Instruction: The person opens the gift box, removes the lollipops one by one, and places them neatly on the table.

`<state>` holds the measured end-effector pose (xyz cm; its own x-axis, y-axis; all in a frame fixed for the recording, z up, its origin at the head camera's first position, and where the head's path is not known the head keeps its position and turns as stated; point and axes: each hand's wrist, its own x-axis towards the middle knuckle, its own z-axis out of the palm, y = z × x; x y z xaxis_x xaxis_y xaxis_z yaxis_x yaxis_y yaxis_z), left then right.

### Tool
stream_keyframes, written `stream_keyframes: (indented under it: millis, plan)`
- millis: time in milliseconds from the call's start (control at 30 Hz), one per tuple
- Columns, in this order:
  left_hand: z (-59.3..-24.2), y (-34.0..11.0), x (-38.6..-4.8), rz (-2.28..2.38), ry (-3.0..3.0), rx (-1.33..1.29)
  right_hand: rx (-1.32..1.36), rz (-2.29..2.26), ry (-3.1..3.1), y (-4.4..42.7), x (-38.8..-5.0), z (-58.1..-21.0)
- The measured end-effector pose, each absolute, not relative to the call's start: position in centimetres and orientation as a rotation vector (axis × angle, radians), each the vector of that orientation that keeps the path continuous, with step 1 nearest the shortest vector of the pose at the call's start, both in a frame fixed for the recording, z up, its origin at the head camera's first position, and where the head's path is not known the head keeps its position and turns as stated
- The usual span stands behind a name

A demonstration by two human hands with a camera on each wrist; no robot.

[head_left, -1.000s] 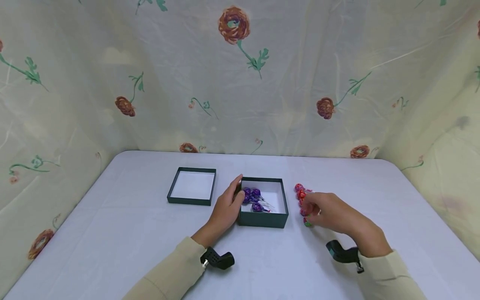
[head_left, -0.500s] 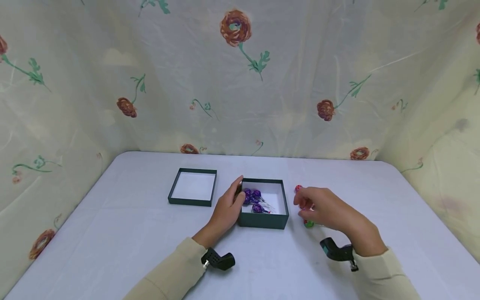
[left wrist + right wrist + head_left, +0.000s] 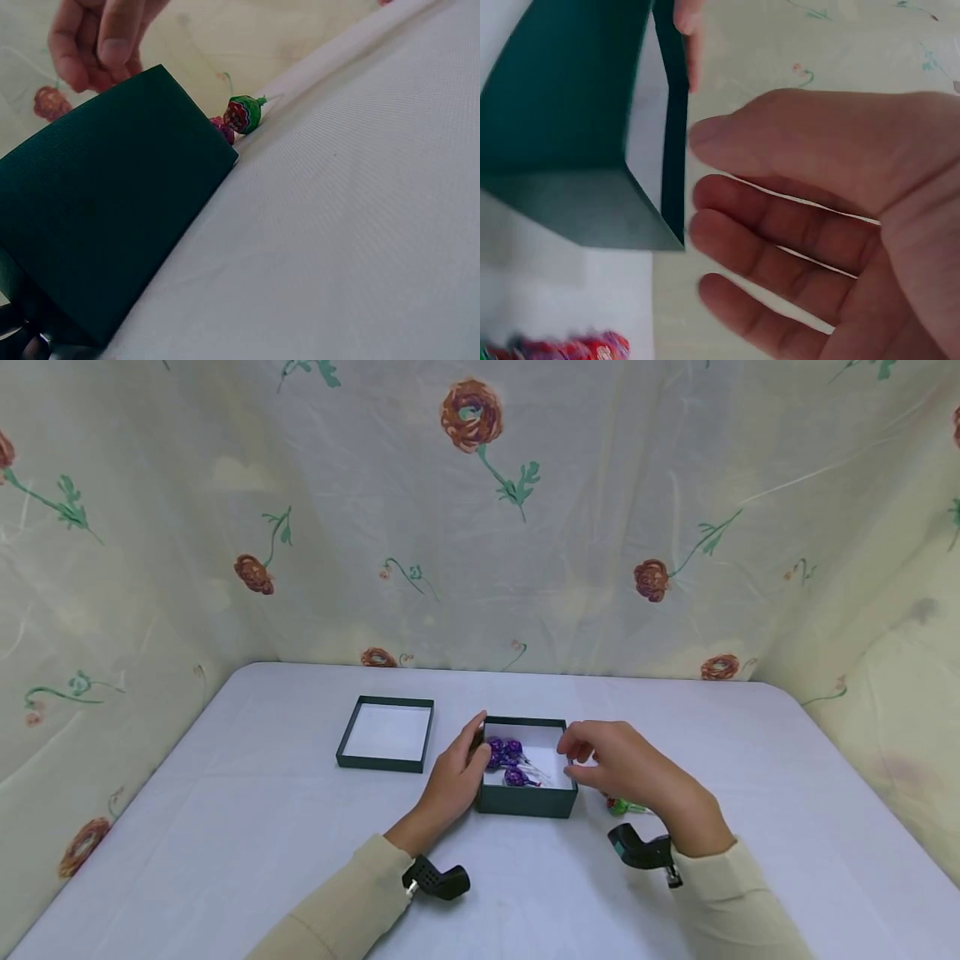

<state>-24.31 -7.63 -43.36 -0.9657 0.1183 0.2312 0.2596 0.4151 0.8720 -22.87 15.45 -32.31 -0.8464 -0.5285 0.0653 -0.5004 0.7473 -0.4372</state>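
Observation:
An open dark green box (image 3: 527, 802) with a white inside stands in the middle of the table. Several purple lollipops (image 3: 514, 776) lie along its left side, their sticks towards the right. My left hand (image 3: 452, 774) holds the box by its left wall. At the right wall, my right hand (image 3: 626, 764) hovers with loosely bent fingers; in the right wrist view, nothing shows between its thumb and fingers (image 3: 757, 241). A green and red lollipop (image 3: 619, 807) lies right of the box. Red and pink lollipops (image 3: 604, 347) beside it are hidden by my right hand in the head view.
The box's lid (image 3: 386, 732) lies upturned to the left, its white inside showing. A white cloth (image 3: 247, 827) covers the table. Curtains with a flower print (image 3: 555, 527) hang behind and at both sides.
My right hand has moved left from over the row of red and pink lollipops to the box's right wall. The left hand and the box have stayed in place.

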Motion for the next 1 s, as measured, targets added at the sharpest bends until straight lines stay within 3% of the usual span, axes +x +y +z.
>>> stream_keyframes:
  millis: [1000]
  plan:
    - [-43.4, -7.8, -24.3, -1.573, -2.553, -0.335, -0.886, -0.914, 2.798, 11.1, -25.7, -37.5]
